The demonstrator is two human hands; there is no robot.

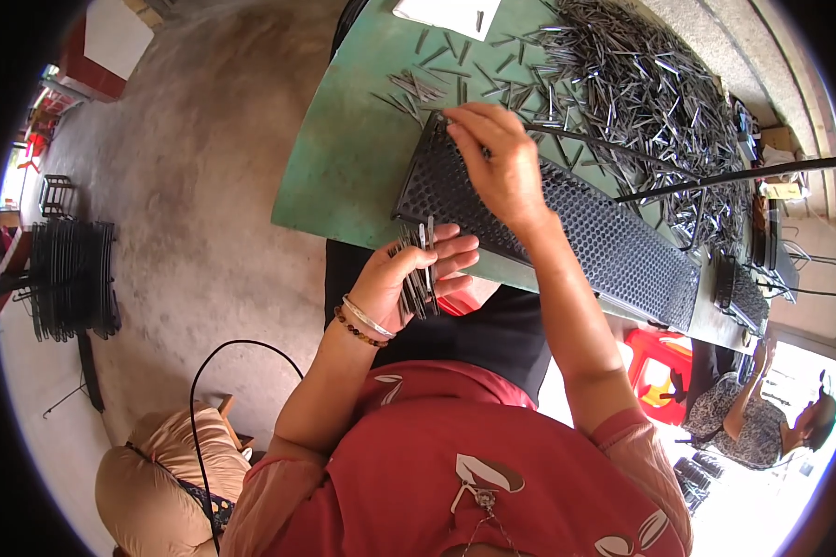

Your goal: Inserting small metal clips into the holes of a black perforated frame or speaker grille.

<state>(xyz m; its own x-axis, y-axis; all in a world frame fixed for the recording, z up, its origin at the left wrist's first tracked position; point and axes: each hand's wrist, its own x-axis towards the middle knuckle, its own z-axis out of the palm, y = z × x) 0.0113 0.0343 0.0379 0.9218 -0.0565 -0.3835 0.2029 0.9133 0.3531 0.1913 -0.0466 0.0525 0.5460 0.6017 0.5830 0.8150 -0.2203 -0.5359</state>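
My left hand is closed around a bunch of thin metal sticks, the thumb pressed over them and the fingertips extended beyond. Before me on the green table lies a long black tray full of small round holes. Over its left end is my right hand, thumb and forefinger drawn together near the far left corner. Whatever is between those fingertips is too small to make out. Loose dark sticks of the same slim shape are scattered just past that corner.
A large heap of dark sticks covers the back right of the green table. A white sheet lies at the far edge. Black bars cross above the heap. A red stool and another person are at the right.
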